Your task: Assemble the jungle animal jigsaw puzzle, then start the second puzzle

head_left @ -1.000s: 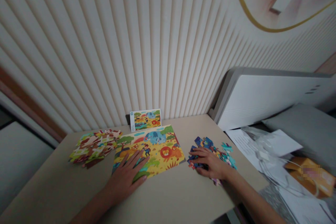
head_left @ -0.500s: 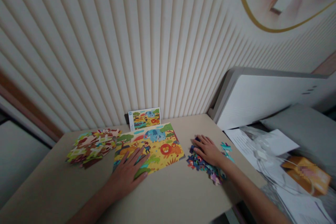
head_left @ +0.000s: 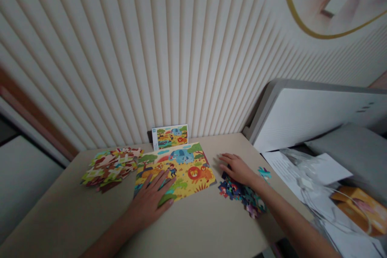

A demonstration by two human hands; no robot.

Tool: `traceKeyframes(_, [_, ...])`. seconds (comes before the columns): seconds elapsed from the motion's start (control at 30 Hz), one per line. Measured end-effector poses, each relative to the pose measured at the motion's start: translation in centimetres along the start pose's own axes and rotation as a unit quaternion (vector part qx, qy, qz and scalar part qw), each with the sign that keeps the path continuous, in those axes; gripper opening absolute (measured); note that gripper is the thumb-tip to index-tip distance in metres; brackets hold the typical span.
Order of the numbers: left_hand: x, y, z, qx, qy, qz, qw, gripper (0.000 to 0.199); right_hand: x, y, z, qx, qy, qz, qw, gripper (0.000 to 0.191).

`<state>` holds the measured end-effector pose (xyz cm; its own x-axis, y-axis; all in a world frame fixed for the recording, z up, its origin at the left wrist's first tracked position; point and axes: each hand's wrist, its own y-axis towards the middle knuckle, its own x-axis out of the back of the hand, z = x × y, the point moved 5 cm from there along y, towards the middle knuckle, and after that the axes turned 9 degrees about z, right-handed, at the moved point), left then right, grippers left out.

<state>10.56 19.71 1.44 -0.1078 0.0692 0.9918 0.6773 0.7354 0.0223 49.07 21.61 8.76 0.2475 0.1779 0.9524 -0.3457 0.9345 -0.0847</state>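
My left hand lies with fingers spread on the lower left of a colourful animal picture sheet, which shows an elephant and lions. Over the upper part of a dark puzzle-piece pile is my right hand, its fingers apart and pointing left; whether it touches the pieces is hard to tell. At the left is a second pile of green, brown and cream pieces. Behind the sheet, a small card with the same picture leans against the ribbed wall.
All this is on a beige table. Right of it are a white headboard, papers, a white cable, clear plastic and an orange box. A few teal pieces sit near the table's right edge.
My right hand has shifted slightly up and left relative to the dark pile, uncovering more of it. My left hand stays on the sheet. The view has shifted a little.
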Motion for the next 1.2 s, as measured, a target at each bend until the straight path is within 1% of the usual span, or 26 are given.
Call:
traceKeyframes(0.07, [0.0, 0.0, 0.0, 0.0, 0.0, 0.003, 1.0, 0.065, 0.4, 3.9, 1.5, -0.008, 0.038, -0.011, 0.999, 0.047])
traceKeyframes(0.13, [0.0, 0.0, 0.0, 0.001, 0.0, 0.008, 1.0, 0.065, 0.4, 8.4, 3.1, -0.017, 0.051, -0.024, 0.998, 0.045])
traceKeyframes(0.23, [0.3, 0.0, -0.1, 0.002, -0.001, 0.014, 1.0, 0.064, 0.1, 14.9, 5.2, -0.036, 0.071, -0.04, 0.996, 0.049])
traceKeyframes(0.3, [0.6, 0.0, -0.2, 0.005, -0.003, 0.015, 1.0, 0.065, -0.2, 18.1, 6.2, -0.048, 0.088, -0.044, 0.994, 0.052])
traceKeyframes(0.4, [0.8, -0.1, -0.3, 0.008, -0.009, 0.018, 1.0, 0.065, -0.6, 20.9, 7.2, -0.057, 0.114, -0.044, 0.991, 0.047])
traceKeyframes(0.47, [0.8, -0.1, -0.4, 0.004, -0.012, 0.016, 1.0, 0.065, -0.7, 21.6, 7.5, -0.055, 0.13, -0.05, 0.989, 0.041])
traceKeyframes(0.53, [0.8, -0.1, -0.5, 0.004, -0.015, 0.011, 1.0, 0.064, -0.4, 21.7, 7.6, -0.042, 0.144, -0.064, 0.987, 0.037])
traceKeyframes(0.63, [0.6, 0.4, -0.5, 0.011, -0.019, 0.01, 1.0, 0.064, 0.8, 21.2, 7.0, -0.012, 0.164, -0.096, 0.982, 0.03])
traceKeyframes(0.7, [0.5, 0.9, -0.6, 0.01, -0.021, 0.009, 1.0, 0.063, 2.3, 20.3, 5.8, 0.001, 0.175, -0.125, 0.977, 0.027])
traceKeyframes(0.8, [0.3, 2.0, -0.8, 0.005, -0.021, 0.004, 1.0, 0.062, 4.9, 17.7, 2.6, -0.002, 0.193, -0.176, 0.965, 0.03])
traceKeyframes(0.87, [0.2, 2.7, -0.9, 0.002, -0.021, 0.002, 1.0, 0.062, 6.3, 15.1, -0.2, -0.015, 0.209, -0.205, 0.956, 0.036])
traceKeyframes(0.93, [0.1, 3.3, -0.9, 0.002, -0.023, 0.003, 1.0, 0.062, 6.9, 11.9, -2.8, -0.03, 0.23, -0.214, 0.949, 0.042])
traceKeyframes(1.0, [0.0, 3.8, -1.0, 0.003, -0.028, 0.002, 1.0, 0.062, 6.5, 8.3, -4.8, -0.037, 0.252, -0.196, 0.947, 0.047])
traceKeyframes(1.07, [-0.1, 4.2, -1.1, 0.002, -0.034, 0.004, 0.999, 0.062, 5.2, 4.7, -6.0, -0.041, 0.27, -0.165, 0.948, 0.052])
traceKeyframes(1.13, [-0.3, 4.6, -1.2, 0.005, -0.038, 0.009, 0.999, 0.063, 3.4, 1.4, -6.4, -0.042, 0.281, -0.134, 0.949, 0.054])
traceKeyframes(1.2, [-0.4, 5.0, -1.2, 0.012, -0.041, 0.015, 0.999, 0.063, 1.4, -1.2, -6.2, -0.043, 0.291, -0.106, 0.95, 0.052])
